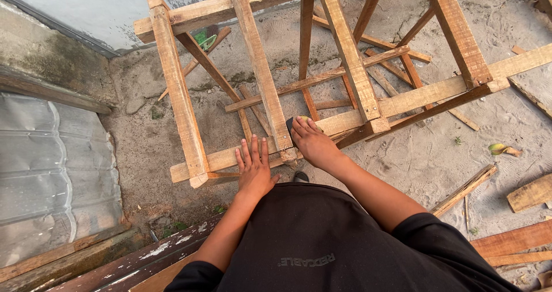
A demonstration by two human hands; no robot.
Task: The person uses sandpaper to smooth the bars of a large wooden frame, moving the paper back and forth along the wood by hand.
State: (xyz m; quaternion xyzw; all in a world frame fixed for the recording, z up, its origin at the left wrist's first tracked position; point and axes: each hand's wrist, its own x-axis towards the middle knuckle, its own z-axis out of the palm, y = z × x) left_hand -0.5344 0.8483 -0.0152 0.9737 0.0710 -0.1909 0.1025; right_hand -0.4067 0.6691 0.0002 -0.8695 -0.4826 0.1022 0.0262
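A big open frame of rough timber (345, 56) fills the upper half of the frame, its slats running up and down across a long front rail (414, 96) that slants from lower left to far right. Under it lies sandy ground (414, 160), and a sheet of corrugated metal (52, 165) takes up the left edge. Loose boards (517, 237) lie at the lower right, one short offcut (532, 193) just above them.

The person leans over the frame from the bottom centre. The left hand (255, 168) lies flat and open, fingers spread, palm down on the front rail near a slat joint. The right hand (313, 143) rests just beside it, fingers curved over the rail and covering something dark (289, 123) at the joint; whether it grips that thing I cannot tell.

To my eye, steadying this frame well means keeping both palms pressing straight down on the rail near the joint, weight even, fingers clear of the slat ends.

The dark thing under the right fingers is too hidden to name. A green object (204, 39) behind the upper-left slats is hard to make out. The frame's far end is cut off at the top, and the person's body hides the ground directly below.
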